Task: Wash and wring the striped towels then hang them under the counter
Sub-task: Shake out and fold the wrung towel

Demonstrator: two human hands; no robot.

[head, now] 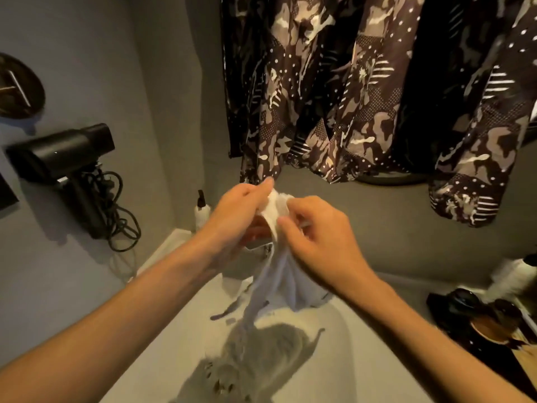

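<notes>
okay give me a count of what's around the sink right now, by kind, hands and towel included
hands: 2, left and right, both pinching the towel
towel: 1, white, hanging over the sink
sink: 1
hair dryer: 1, black, on the wall
pump bottle: 1, behind the sink
patterned curtain: 1
Total: 7

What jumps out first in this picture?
Two hands, the left hand and the right hand, grip a white towel in the middle, above a white sink. A camouflage curtain hangs behind. A black hair dryer sits on the left wall.
</notes>
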